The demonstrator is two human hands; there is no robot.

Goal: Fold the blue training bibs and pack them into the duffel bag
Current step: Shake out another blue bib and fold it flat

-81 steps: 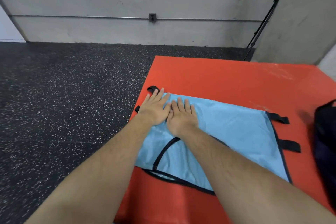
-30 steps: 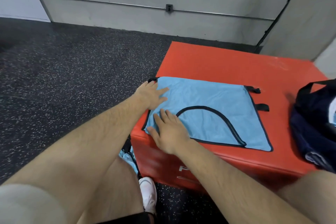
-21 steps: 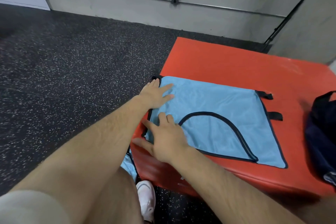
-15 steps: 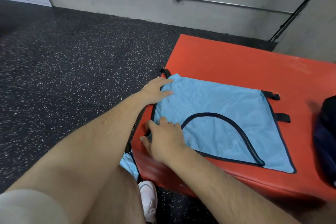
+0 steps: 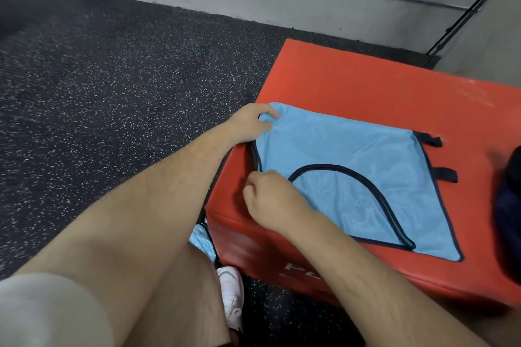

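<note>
Fingers of left hand (image 5: 248, 124) and right hand (image 5: 275, 198) curl, pinching blue bib (image 5: 352, 155) at its edge

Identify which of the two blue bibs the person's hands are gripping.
The bib spread flat on the red box: the left hand pinches its far corner, the right hand grips its near edge. The other bib lies low beside the box, untouched.
</note>
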